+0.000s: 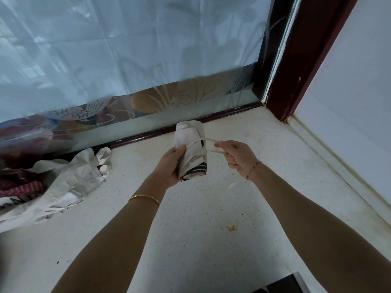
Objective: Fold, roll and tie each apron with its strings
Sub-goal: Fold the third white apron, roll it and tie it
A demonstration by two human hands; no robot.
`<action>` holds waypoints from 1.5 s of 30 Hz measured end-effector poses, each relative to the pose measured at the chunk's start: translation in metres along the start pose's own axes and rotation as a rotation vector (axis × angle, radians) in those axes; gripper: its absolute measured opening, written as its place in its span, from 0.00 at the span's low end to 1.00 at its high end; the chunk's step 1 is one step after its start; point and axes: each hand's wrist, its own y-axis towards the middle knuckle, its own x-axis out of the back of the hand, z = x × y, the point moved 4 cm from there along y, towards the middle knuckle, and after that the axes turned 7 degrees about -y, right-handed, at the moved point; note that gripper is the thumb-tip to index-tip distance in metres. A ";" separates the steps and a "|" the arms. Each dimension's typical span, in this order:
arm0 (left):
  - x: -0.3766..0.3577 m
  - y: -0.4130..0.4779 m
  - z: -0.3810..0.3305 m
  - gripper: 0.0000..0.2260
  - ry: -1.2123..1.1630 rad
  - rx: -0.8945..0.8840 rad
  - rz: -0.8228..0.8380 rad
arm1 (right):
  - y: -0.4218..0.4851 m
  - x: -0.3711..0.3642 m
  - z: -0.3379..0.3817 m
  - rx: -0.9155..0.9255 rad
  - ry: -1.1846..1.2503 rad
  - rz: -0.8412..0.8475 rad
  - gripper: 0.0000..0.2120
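1. Head view is showing a person's two bare forearms reaching out over a pale speckled countertop [201, 218].
2. The left hand [169, 166] is gripping a rolled apron [191, 149], its fingers curling round the lower part of the roll and the thumb pressing on the front.
3. The roll is standing nearly upright in that hand, raised above the countertop, near the dark rail at the foot of a frosted glass panel [127, 49].
4. A pale string [208, 140] is running round the middle of the roll and stretching out to the right in two strands.
5. The right hand [237, 157] is pinching those strands, thumb and forefinger closing on the upper one while the other fingers are curling over the lower one.
6. A gold bangle [145, 198] is sitting on the left wrist and a thin bracelet [252, 170] on the right.
7. A heap of loose cream aprons [69, 180] is lying at the left of the countertop, well apart from the roll, with a dark red striped cloth [21, 185] beside it.
8. A small brownish stain [232, 227] is showing on the countertop between the forearms.
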 end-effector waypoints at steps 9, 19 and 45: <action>-0.008 -0.001 0.001 0.12 -0.056 0.104 0.132 | 0.003 0.012 -0.001 -0.081 -0.112 0.190 0.08; -0.022 -0.005 0.016 0.14 0.064 0.156 0.248 | 0.007 -0.011 0.024 -0.064 -0.436 0.174 0.07; -0.034 -0.016 0.021 0.19 0.784 0.274 0.436 | 0.001 0.001 0.021 -0.214 -0.537 0.246 0.14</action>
